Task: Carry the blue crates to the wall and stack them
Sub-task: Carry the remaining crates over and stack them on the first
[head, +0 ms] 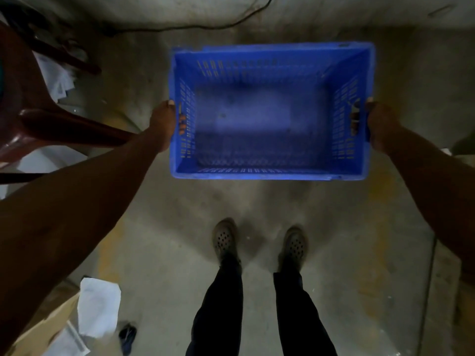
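Head view: you look straight down at your own arms and feet.
Crate: blue crate (270, 111), empty, held level above the concrete floor (159, 240), ahead of your shoes (224, 240).
Left hand: your left hand (164, 124) grips the crate's left side, fingertips showing through the handle slot.
Right hand: your right hand (380, 127) grips the right side likewise.
Surroundings: red chair (38, 119) at left, papers (99, 304) near your feet, cable (205, 25) along the wall.

Dim light. Stained grey concrete floor (159, 253), yellowish patches. Dark cable (205, 26) runs along the floor's far edge. Dark red plastic chair (33, 116) at left edge; white papers (99, 307) and cardboard (43, 327) in the near-left corner.
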{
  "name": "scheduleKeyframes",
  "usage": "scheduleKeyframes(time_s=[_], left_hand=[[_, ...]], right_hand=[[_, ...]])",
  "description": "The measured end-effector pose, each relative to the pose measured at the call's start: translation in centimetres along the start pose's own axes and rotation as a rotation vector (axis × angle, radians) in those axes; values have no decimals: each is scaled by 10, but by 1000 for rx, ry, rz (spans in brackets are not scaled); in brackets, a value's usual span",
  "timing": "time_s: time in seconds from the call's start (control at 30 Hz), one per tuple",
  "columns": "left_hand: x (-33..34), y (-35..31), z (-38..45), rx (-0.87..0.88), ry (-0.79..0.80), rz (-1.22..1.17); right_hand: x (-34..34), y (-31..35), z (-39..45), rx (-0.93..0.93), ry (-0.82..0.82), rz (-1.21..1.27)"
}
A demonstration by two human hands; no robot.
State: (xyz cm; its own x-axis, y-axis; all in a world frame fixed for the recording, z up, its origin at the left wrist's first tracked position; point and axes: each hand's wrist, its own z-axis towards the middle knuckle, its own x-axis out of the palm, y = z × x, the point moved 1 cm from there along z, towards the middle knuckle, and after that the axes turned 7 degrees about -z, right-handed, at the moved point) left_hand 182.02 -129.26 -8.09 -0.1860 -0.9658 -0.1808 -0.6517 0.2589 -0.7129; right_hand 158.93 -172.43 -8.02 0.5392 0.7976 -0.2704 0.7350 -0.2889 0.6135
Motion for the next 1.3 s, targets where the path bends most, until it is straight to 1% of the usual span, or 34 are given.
scheduleKeyframes(time_s=[0.17, 0.5, 0.6, 0.7, 0.83, 0.87, 0.97, 1.07, 1.1, 1.13, 1.2, 1.23, 1.3], left_hand=[[3, 7, -9, 73, -20, 85], [-1, 17, -10, 20, -11, 173], [0, 16, -13, 26, -49, 190], [-1, 16, -21, 49, -65, 221], [-7, 9, -49, 22, -23, 342], [-10, 5, -57, 24, -32, 342], [-13, -17, -94, 73, -53, 315], [-21, -40, -143, 122, -70, 292], [-29, -48, -158, 116, -49, 270], [-36, -57, -176, 65, -3, 216], [-50, -80, -218, -60, 104, 65], [-60, -93, -245, -84, 122, 4], [-78, -117, -303, -88, 125, -47]], right_hand=[[-5, -6, -6, 5, -70, -52], [-6, -16, -12, 4, -70, -92], [-5, -16, -13, -13, -74, -121], [-6, -17, -20, -35, -108, -231], [-19, -24, -32, -126, -179, -530], [-23, -26, -38, -142, -174, -567], [-28, -16, -81, -173, -170, -596], [-28, 5, -139, -154, -164, -541], [-29, 12, -161, -132, -171, -492], [-31, 19, -184, -126, -162, -422], [-32, 43, -243, -30, -58, -238], [-33, 54, -274, 26, 11, -177], [-36, 68, -330, 77, 98, -152]])
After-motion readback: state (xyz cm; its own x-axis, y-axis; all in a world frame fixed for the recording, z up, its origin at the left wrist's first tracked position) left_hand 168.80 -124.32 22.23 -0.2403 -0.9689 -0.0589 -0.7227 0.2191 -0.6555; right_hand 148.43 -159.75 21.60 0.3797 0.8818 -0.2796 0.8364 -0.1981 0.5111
